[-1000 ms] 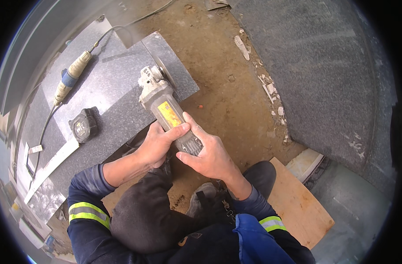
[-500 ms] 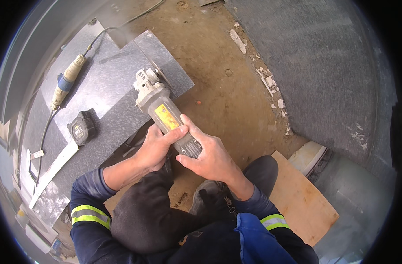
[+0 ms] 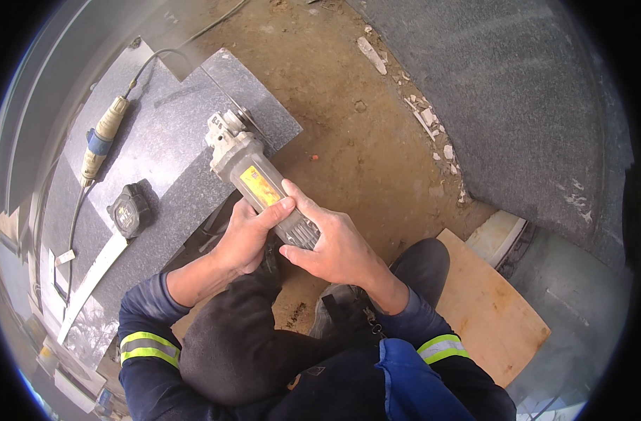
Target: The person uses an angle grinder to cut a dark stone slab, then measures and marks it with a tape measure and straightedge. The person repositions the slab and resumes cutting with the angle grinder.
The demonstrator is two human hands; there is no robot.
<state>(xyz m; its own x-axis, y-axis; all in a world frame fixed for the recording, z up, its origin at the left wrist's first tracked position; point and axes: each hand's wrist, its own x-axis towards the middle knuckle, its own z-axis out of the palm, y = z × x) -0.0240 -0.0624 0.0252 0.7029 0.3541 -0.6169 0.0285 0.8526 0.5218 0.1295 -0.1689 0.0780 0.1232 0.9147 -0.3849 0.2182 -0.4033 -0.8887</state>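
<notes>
An angle grinder [image 3: 254, 175] with a grey body and a yellow label lies between both hands. My left hand [image 3: 247, 235] is closed around its body from the left, thumb on top. My right hand [image 3: 334, 242] wraps the rear vented end. The thin cutting disc [image 3: 252, 123] stands edge-on at the far corner of a grey speckled stone slab [image 3: 194, 158]. A narrow straight line runs from the disc toward the slab's far edge. The disc's lower edge is hidden, so I cannot tell how deep it sits.
A black tape measure [image 3: 129, 210] lies on the slab, its white blade [image 3: 89, 284] drawn out. Beyond it are a cable connector [image 3: 104, 140] and cord. A large dark slab [image 3: 510, 105] stands right, stone chips [image 3: 426, 118] along its base. A wooden board [image 3: 485, 309] lies near my right knee.
The whole view has shifted slightly, with the slab and grinder appearing a little further left. Both hands keep the same hold on the grinder.
</notes>
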